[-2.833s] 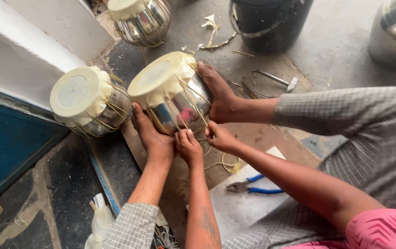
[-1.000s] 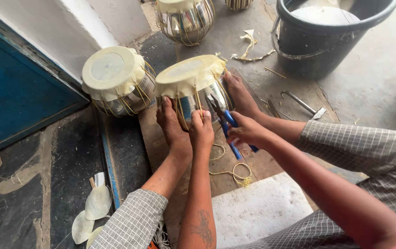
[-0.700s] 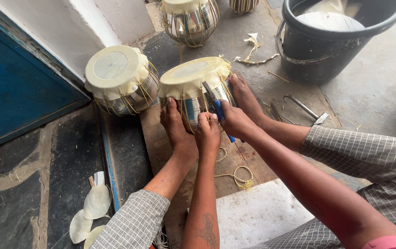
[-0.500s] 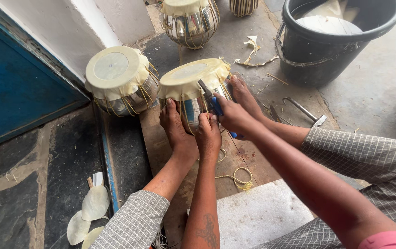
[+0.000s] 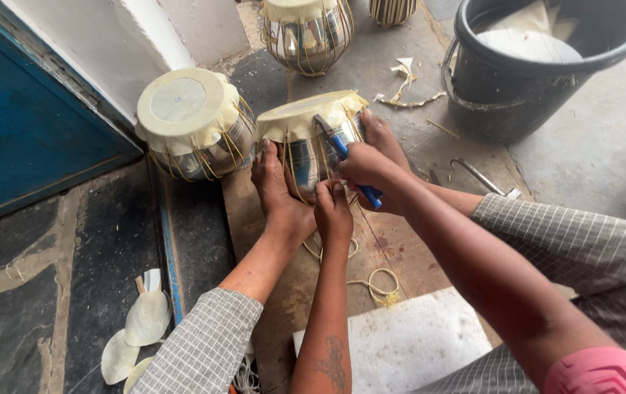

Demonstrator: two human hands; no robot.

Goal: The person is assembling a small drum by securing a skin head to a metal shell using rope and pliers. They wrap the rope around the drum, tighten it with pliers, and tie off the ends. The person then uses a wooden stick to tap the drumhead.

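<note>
Centrally, a shiny metal drum point(image 5: 313, 149) with a cream skin top and yellow lacing is held tilted on a brown board point(image 5: 254, 219), clamped between two bare feet. The left hand point(image 5: 333, 213) is pressed closed against its lower side. The right hand point(image 5: 366, 166) is wrapped tightly around blue-handled pliers point(image 5: 345, 157), whose tip touches the lacing near the rim. A second drum point(image 5: 192, 124) lies at the left, and a black bucket point(image 5: 539, 73) stands at upper right.

Right hand point(image 5: 364, 164) fetched blue-handled pliers point(image 5: 345, 157), now gripping drum point(image 5: 313, 142) lacing
</note>
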